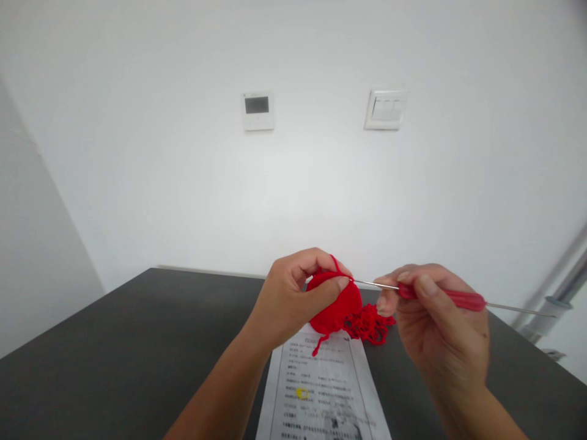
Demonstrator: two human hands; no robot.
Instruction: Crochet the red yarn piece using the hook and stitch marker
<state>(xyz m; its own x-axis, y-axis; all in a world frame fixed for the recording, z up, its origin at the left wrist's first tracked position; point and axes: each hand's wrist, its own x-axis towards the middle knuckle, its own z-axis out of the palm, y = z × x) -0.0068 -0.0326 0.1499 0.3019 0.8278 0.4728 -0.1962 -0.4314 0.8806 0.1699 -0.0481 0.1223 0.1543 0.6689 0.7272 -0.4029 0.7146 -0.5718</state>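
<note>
Above the dark bench, in the head view, the left hand pinches a red crocheted piece between thumb and fingers near its upper edge, presumably to steady the rim where the metal hook meets it. A red strand rises by the index finger, probably for tension. The right hand's fingers close around the hook's red handle in a pen-like grip, which should allow fine turning of the shaft. Beneath the piece hangs a short yarn tail, over the top of a printed sheet bearing a small yellow ring. Loose red yarn lies bunched beside the piece and could snag; the left thumb masks part of the rim. Beyond: a wall panel and a light switch.
</note>
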